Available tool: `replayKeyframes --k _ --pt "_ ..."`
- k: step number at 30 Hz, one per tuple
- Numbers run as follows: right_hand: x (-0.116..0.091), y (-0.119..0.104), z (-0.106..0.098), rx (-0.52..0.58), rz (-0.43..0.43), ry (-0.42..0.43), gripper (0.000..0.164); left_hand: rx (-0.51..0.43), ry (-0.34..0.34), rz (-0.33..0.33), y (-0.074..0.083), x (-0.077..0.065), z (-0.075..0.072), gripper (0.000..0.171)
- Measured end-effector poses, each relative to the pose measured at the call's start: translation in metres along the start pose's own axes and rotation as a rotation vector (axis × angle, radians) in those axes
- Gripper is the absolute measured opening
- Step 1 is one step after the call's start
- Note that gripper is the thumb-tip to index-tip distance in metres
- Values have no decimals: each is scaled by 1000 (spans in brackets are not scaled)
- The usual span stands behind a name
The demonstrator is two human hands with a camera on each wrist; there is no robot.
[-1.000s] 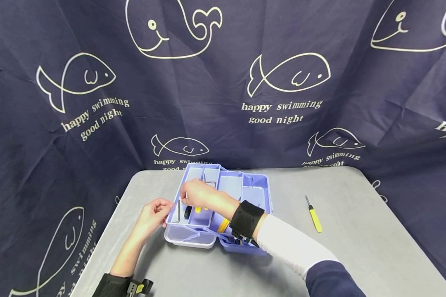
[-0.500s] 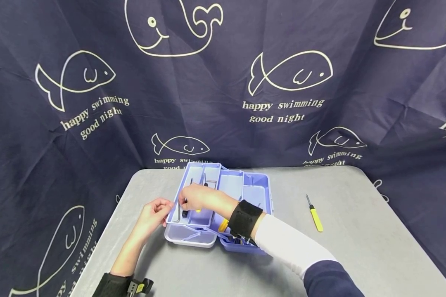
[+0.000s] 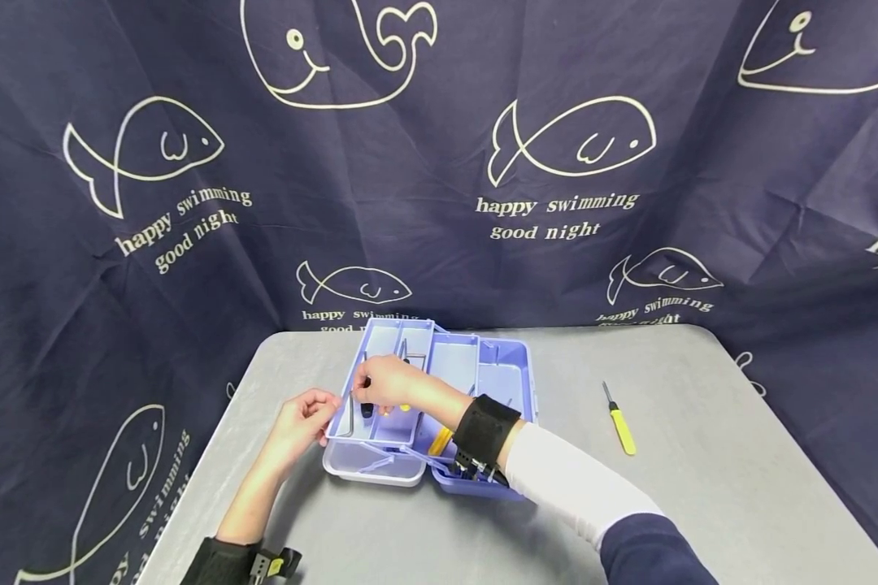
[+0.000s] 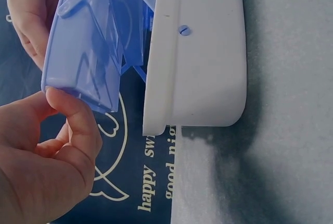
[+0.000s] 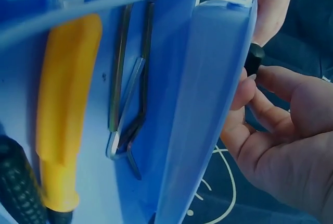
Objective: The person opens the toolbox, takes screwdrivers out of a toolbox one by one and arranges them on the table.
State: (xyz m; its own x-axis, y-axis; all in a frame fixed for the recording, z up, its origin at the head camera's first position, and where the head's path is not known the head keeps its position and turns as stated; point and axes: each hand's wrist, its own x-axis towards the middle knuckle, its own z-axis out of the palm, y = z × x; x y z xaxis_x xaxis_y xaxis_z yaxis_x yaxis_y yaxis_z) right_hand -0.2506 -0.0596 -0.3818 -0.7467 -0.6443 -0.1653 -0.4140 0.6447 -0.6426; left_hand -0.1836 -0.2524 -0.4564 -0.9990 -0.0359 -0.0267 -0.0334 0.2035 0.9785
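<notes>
The lilac toolbox [image 3: 531, 390] stands unfolded with its trays fanned out. At the left tray's [image 3: 383, 340] near outer edge, my left hand [image 3: 303, 420] pinches the rim between thumb and index finger; the left wrist view shows this grip on the tray [image 4: 78, 70]. Over the same tray, my right hand [image 3: 388, 382] pinches a slim black-handled screwdriver [image 3: 367, 409], whose thin shaft points away from me past the fingers. In the right wrist view only its black handle end [image 5: 254, 60] shows. An L-shaped hex key [image 3: 350, 418] lies along the tray's outer side.
On the table [image 3: 702, 504], right of the box, lies a yellow-handled screwdriver [image 3: 622, 431]. Inside the box, the right wrist view shows a yellow handle [image 5: 70, 109], a black textured handle [image 5: 21, 179] and several hex keys [image 5: 119, 73]. A dark printed curtain [image 3: 439, 179] hangs behind.
My right hand has shifted slightly within the left tray, and the black handle now sits farther from me, its shaft nearer the tray's outer side. My left hand keeps its place on the rim.
</notes>
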Motion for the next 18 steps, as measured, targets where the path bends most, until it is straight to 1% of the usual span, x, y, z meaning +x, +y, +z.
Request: replayKeyframes --k 4,6,8,13,18 --pt "-2 2 -1 113 30 19 9 -6 -3 1 1 0 1 24" --pt "-3 3 -1 170 41 40 9 -7 -6 1 1 0 1 24" --pt "-4 4 -1 202 51 68 9 -6 -12 0 1 -1 0 24" --pt "-7 6 -3 191 73 118 5 -11 -13 -12 0 -1 0 25" --pt "-17 10 -9 186 37 153 5 -16 -12 -10 -1 -1 0 27"
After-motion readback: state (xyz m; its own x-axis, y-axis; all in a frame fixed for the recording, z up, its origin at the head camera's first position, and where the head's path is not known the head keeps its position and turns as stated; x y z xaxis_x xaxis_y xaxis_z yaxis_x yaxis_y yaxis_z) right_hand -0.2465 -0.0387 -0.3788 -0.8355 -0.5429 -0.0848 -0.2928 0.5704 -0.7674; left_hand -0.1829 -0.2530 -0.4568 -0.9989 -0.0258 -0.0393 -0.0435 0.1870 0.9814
